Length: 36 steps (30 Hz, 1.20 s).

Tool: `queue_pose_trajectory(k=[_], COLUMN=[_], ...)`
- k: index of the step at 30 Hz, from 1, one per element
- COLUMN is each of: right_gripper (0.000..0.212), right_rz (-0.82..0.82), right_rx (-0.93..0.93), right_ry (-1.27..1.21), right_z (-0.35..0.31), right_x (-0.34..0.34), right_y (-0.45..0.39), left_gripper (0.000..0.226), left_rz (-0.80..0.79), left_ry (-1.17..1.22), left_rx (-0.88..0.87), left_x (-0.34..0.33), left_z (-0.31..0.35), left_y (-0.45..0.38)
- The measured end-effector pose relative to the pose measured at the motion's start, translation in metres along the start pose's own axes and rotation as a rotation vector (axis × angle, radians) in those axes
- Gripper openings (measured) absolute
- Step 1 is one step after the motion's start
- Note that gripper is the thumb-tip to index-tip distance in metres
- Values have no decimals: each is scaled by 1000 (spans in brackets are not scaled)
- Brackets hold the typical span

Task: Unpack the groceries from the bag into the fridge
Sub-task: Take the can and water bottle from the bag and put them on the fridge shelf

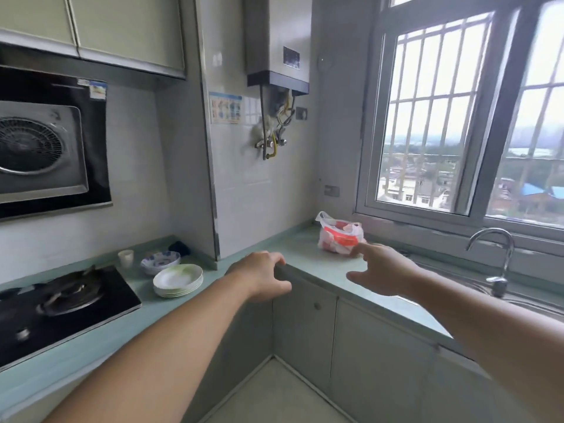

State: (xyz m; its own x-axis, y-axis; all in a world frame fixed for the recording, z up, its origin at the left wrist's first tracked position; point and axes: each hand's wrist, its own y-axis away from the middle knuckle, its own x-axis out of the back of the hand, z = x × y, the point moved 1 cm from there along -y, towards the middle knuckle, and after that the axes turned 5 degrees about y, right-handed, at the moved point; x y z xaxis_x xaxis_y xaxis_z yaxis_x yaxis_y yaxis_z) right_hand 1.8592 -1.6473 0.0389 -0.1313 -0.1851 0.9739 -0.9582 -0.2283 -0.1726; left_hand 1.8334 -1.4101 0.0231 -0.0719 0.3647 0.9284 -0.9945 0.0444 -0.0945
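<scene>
A white and red plastic grocery bag [339, 235] sits on the pale green countertop [305, 254] in the far corner, under the window. My right hand [381, 271] reaches toward it with fingers spread, its fingertips just short of the bag's right side, holding nothing. My left hand [264, 274] hovers at the inner corner of the counter edge, fingers curled loosely downward and empty. No fridge is in view.
A stack of white plates [178, 279], patterned bowls [160, 261] and a small cup [126, 257] stand left on the counter beside a black gas hob [58, 303]. A steel sink with a tap [500, 264] lies at the right. Grey cabinet doors [305, 325] run below.
</scene>
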Motion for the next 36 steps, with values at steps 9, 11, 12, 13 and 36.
queue_pose_trajectory(k=[9,11,12,13,36], right_gripper=[53,52,51,51,54], right_rz=[10,7,6,7,-47], right_rx=[-85,-88,-88,-88,-69], right_ry=[34,26,21,16,-84], right_z=[6,13,17,21,188], right_x=[-7,-12,-16,-19,-72], right_y=[-27,-39,-47,-54,-321], left_gripper=[55,57,57,57,58], left_rz=[-26,-43,-51,-58,-131], left_ry=[37,34,29,22,-76], left_rx=[-67,-83,-88,-90,-81], left_x=[-6,-12,-15,-18,-98], left_z=[-12,-10,-9,-8,60], left_y=[-53,-71,-81,-91,-401])
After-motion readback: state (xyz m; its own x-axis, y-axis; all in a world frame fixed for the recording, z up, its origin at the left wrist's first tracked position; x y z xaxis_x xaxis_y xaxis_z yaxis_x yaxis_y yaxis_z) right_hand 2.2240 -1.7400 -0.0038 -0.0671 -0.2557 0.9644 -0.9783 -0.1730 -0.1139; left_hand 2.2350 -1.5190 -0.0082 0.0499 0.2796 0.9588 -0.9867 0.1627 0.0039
